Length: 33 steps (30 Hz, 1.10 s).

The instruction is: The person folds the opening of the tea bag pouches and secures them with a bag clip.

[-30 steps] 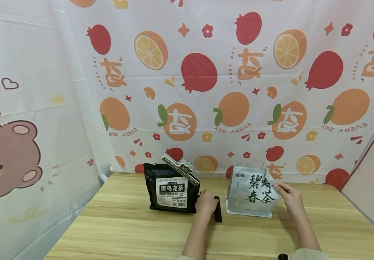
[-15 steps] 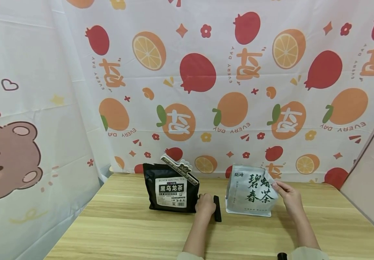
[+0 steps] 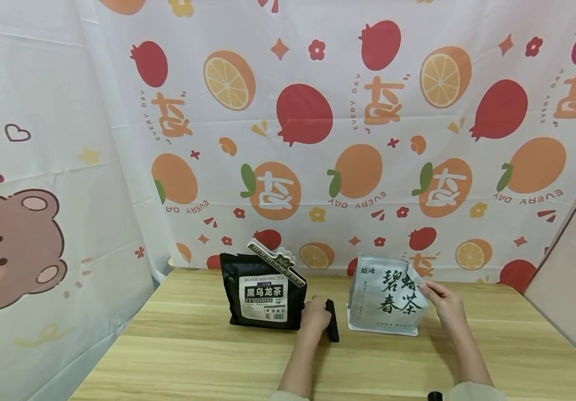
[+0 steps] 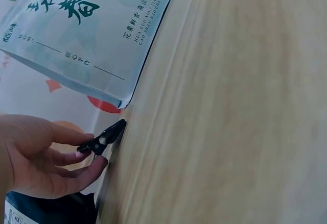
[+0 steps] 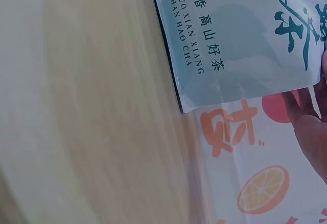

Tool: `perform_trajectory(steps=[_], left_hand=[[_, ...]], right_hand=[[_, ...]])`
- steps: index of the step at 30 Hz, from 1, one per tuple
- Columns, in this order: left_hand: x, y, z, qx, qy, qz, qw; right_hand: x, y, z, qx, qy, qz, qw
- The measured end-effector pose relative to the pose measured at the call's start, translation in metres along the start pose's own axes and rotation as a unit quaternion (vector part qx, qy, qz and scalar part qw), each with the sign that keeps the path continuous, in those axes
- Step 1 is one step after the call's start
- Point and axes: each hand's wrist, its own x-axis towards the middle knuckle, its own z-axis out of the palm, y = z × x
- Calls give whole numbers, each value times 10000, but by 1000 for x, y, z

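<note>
A pale green tea bag (image 3: pixel 385 312) with dark green lettering stands upright on the table. My right hand (image 3: pixel 447 306) pinches its upper right edge; in the right wrist view the fingers (image 5: pixel 306 104) are partly behind the bag. To the left stands a black oolong tea bag (image 3: pixel 237 295), its slanted top corner held by a white-and-dark sealing clip (image 3: pixel 277 263). Between the two bags, my left hand (image 3: pixel 315 318) holds a black clip (image 3: pixel 333 322). The left wrist view shows the clip's handles between thumb and fingers, its nose at the table.
The wooden table (image 3: pixel 192 356) runs to a fruit-print curtain (image 3: pixel 308 167) close behind the bags. A bear-print curtain (image 3: pixel 92 312) hangs at the left. A small black object (image 3: pixel 435 396) shows at the bottom edge beside the right sleeve.
My left hand has shifted slightly left, and the black clip has moved a little with it and tilted. The right hand and both bags stay in place.
</note>
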Motion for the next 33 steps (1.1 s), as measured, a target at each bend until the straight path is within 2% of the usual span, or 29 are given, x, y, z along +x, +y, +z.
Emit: perform_trajectory(steps=[2,5,8,9,13,19,29,31,33], left_hand=[[0,1,-1,-112,-44,-4,9999],[0,2,-4,-247,-157,1,9996],[0,2,-5,-359,-252,34,9990],[0,3,-5,-379,-240,62,9990],[0,5,-6,-466,-176,128,9987],[0,9,-7,-492,-111,159,9986],[-2,11,-6,-446,115,455,9979],[-2,13,-6,-455,163,488,9976],[-2,15,-6,-475,240,526,9972]], right_hand=[[1,4,-2,228,-71,-42,9997],[-4,-12,3,-211,-7,143,9997],[-4,-18,5,-274,123,303,9991],[-6,-23,7,-462,157,390,9980],[-7,-28,9,-470,231,506,9973],[-7,-24,8,-361,266,492,9978],[-6,-30,10,-322,237,639,9972],[-5,-25,8,-371,269,637,9969],[-1,-10,4,-314,218,522,9979]])
